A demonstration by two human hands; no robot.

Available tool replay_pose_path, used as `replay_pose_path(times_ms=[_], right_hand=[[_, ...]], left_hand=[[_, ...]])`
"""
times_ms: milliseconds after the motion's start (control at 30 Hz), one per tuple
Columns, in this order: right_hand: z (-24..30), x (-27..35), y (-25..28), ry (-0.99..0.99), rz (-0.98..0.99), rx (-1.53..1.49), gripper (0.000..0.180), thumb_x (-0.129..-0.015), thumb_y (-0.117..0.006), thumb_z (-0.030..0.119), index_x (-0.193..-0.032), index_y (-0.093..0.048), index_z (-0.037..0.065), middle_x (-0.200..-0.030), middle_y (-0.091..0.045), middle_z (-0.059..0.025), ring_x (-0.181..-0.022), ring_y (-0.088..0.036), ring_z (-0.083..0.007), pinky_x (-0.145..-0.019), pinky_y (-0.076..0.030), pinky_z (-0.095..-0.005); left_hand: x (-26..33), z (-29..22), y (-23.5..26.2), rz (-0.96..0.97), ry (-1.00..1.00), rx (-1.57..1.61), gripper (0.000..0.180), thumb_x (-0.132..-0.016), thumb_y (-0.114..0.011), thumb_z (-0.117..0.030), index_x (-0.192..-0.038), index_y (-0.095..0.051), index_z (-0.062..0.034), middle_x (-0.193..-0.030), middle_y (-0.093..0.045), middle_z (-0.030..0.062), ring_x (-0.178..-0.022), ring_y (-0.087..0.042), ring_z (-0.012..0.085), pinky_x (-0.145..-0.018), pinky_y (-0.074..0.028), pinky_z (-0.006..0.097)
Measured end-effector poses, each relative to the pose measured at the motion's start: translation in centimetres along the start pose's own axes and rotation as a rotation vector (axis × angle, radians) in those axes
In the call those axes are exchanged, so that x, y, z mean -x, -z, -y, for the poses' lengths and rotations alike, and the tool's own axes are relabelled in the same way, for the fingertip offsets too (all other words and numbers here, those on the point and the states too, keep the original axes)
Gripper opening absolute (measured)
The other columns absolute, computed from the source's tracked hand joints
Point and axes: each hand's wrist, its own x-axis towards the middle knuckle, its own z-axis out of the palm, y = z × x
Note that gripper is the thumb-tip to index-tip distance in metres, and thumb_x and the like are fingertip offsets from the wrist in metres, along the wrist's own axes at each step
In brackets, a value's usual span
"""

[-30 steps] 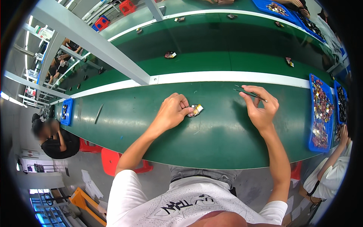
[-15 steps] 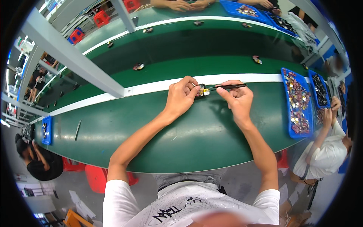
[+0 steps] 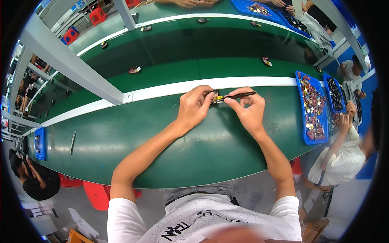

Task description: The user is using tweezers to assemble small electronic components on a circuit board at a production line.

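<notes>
My left hand is closed, pinching a small black-framed electronic part with silver and yellow patches just above the green bench. My right hand grips slim black tweezers, which lie nearly level and point left. Their tip is at the part's right side; whether it touches the yellow patch is too small to tell. The fingers of my left hand hide the part's left end.
A green bench lies under my arms, with a white rail beyond. Past it, a belt carries scattered small parts. At right stand blue trays of pink-silver parts and black parts. People sit around; a grey post rises left.
My right hand and the tweezers have come slightly nearer to my left hand and the part. The whole view has shifted a little. My left hand keeps its pinch.
</notes>
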Motion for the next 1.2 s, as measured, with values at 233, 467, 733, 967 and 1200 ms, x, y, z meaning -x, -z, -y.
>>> replay_pose_path(times_ms=[233, 467, 733, 967, 1200], right_hand=[[-0.9, 0.1, -0.2, -0.081, 0.009, -0.045, 0.016, -0.079, -0.084, 0.003, -0.089, -0.073, -0.001, -0.083, -0.069, 0.0011, -0.053, -0.039, -0.0003, -0.05, -0.031, -0.0193], [-0.9, -0.2, -0.1, -0.081, 0.072, -0.035, 0.017, -0.079, -0.085, 0.002, -0.089, -0.072, -0.001, -0.076, -0.065, 0.0033, -0.053, -0.039, 0.0006, -0.049, -0.029, -0.019], [-0.5, 0.1, 0.4, -0.316, 0.13, -0.272, 0.016, -0.083, -0.081, -0.004, -0.094, -0.07, -0.001, -0.076, -0.063, 0.004, -0.062, -0.046, 0.0019, -0.053, -0.032, -0.0168], [-0.8, -0.1, 0.7, -0.373, 0.209, -0.245, 0.018, -0.083, -0.08, -0.006, -0.096, -0.068, -0.004, -0.086, -0.072, -0.0078, -0.072, -0.065, -0.0055, -0.061, -0.048, -0.0174], [-0.7, -0.3, 0.7, -0.347, 0.196, -0.267, 0.018, -0.084, -0.079, -0.004, -0.098, -0.068, -0.004, -0.088, -0.073, -0.0102, -0.078, -0.07, -0.0105, -0.064, -0.052, -0.0187]], left_hand=[[0.2, -0.3, 0.2, 0.019, 0.032, 0.037, 0.01, -0.093, -0.07, 0.001, -0.102, -0.069, 0.004, -0.072, -0.068, 0.0056, -0.055, -0.058, 0.0032, -0.047, -0.041, 0.019], [0.0, -0.7, 0.0, -0.001, -0.043, 0.047, 0.012, -0.091, -0.071, 0.002, -0.103, -0.071, 0.0024, -0.079, -0.072, 0.0078, -0.057, -0.059, 0.0043, -0.047, -0.042, 0.02], [0.5, -0.9, 0.4, 0.043, -0.098, 0.032, 0.014, -0.09, -0.073, -0.003, -0.103, -0.073, 0.0006, -0.083, -0.073, 0.0094, -0.057, -0.061, 0.0128, -0.052, -0.048, 0.026], [0.7, -0.7, 0.5, 0.093, -0.068, 0.067, 0.014, -0.091, -0.072, -0.003, -0.104, -0.072, 0.0018, -0.089, -0.074, 0.0107, -0.062, -0.065, 0.0134, -0.055, -0.051, 0.026], [0.2, -0.1, 0.1, 0.13, 0.011, 0.154, 0.013, -0.094, -0.071, -0.004, -0.106, -0.073, 0.0, -0.091, -0.074, 0.0108, -0.071, -0.071, 0.0159, -0.061, -0.056, 0.027]])
